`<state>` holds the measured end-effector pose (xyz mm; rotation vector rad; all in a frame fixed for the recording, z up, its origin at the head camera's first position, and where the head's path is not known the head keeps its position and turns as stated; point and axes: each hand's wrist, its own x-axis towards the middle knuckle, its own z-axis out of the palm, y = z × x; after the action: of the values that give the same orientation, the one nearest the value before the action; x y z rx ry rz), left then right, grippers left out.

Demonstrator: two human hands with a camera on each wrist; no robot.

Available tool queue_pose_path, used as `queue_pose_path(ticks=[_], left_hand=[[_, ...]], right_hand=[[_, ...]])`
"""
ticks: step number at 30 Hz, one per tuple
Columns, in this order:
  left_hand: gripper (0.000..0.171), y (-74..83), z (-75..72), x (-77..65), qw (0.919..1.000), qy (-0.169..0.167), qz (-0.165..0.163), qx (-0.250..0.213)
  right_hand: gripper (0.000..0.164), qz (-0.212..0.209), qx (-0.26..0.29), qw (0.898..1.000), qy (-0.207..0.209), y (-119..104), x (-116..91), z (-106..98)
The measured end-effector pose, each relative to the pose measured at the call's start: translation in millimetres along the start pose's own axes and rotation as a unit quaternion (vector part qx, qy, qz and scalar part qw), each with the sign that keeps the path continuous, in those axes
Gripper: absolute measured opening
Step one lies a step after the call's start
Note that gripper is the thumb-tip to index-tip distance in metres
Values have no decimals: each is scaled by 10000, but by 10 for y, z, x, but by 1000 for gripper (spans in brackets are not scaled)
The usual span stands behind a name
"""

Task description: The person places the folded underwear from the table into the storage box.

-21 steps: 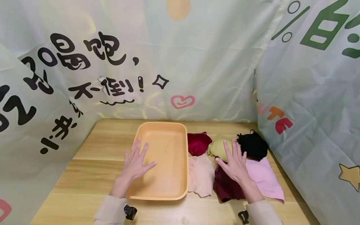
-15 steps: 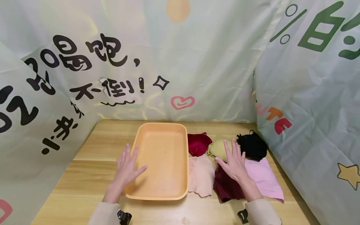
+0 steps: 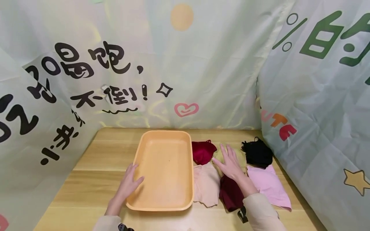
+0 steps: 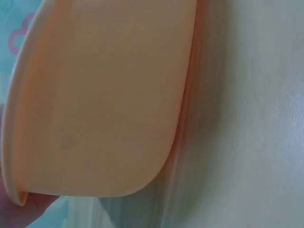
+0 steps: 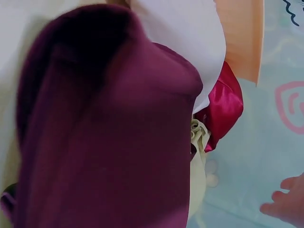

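Note:
My left hand (image 3: 126, 186) is at the left rim of a shallow orange plastic tray (image 3: 163, 208), thumb over the inside. In the left wrist view, part of the hand shows behind the tray's rim (image 4: 9, 123). My right hand (image 3: 230, 165) hovers with spread fingers over a folded yellow garment (image 3: 240, 157), partly hiding it. Around it lie a shiny red bra (image 3: 203, 151), a pale pink garment (image 3: 206, 186), a maroon garment (image 3: 230, 194), a black strappy garment (image 3: 257, 153) and a light pink garment (image 3: 268, 186). The maroon one fills much of the right wrist view.
Everything stands on a wooden table (image 3: 95, 186). Printed cloth curtains (image 3: 219, 80) enclose it at the back and on both sides. The right curtain (image 3: 321, 134) hangs close beside the black and light pink garments.
My left hand has moved from over the tray left and down to its left rim. My right hand has shifted slightly left over the yellow garment. The head view has tilted up a little.

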<state>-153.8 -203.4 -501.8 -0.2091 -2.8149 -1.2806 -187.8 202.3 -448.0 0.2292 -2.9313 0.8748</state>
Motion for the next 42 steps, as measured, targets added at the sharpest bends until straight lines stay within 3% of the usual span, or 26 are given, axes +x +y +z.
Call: queue_pose_path(ticks=[5,10,18,27,29,36,37,39,42], left_hand=[[49,-37,11,-24,9998,78,-126,-100],[50,-68,8,-30,9992,-34,-379,-132],[53,-104,25,-36,9981,164,-598,-12],[57,-125,59,-11,9972,95,-655,-350],[58,-133,63,-5,9966,49,-681,-453],[67,-167,57,-18,9931,-102,-757,-886],[70,-168,53,-22,9919,-133,-770,-1004],[74,-168,49,-21,9885,-204,-821,-1256],[76,-164,45,-6,9862,-227,-809,-1424]], right_hand=[[78,282,615,9970,-376,-11,191,73],[68,202,1004,9941,-361,-26,367,207],[62,523,1272,9901,-274,-70,556,431],[66,1138,1469,9814,-488,30,679,554],[67,1225,1492,9794,-587,119,723,627],[74,1010,1145,9881,-202,906,1155,1339],[75,1104,1113,9873,-252,955,1205,1382],[73,1049,1028,9891,53,1124,1311,1531],[70,1053,1159,9872,312,1211,1391,1598]])
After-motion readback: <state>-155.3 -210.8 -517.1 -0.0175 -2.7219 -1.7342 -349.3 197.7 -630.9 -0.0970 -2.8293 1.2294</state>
